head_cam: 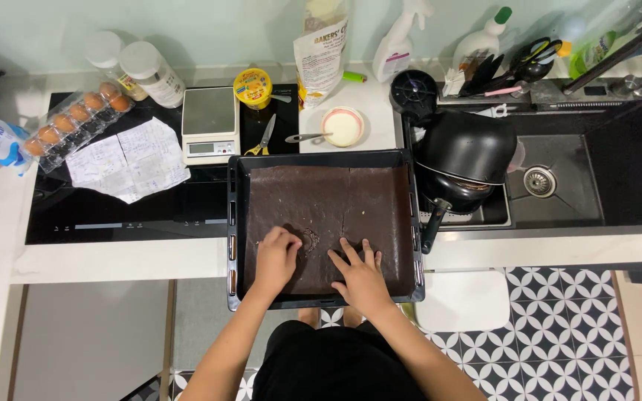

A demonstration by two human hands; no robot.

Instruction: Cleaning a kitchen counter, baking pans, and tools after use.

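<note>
Two bare hands are at work on the dark baking tray [238, 223] that juts over the counter's front edge, seen from your head camera looking straight down. Your left hand [276, 256] rests on the brown sheet cake [328, 215] inside the tray, fingers curled inward and bunched at a rough, torn patch near the cake's front middle; it pinches at the surface, though whether it grips a piece cannot be told. Your right hand [362, 275] lies open just beside it, palm down, fingers spread flat on the cake toward the tray's front right. Both forearms rise from below, angled inward to the tray. A faint crack runs down the cake's middle.

Behind the tray stand a digital kitchen scale [209, 122], yellow-handled scissors [264, 139] and a small bowl of pale cream [343, 126] with a spoon [302, 137]. Left of the tray lie a creased paper sheet [128, 160] and a clear carton of brown eggs [76, 119]. Right of the tray, an upturned black pot [466, 148] sits in the dark sink [566, 178].
</note>
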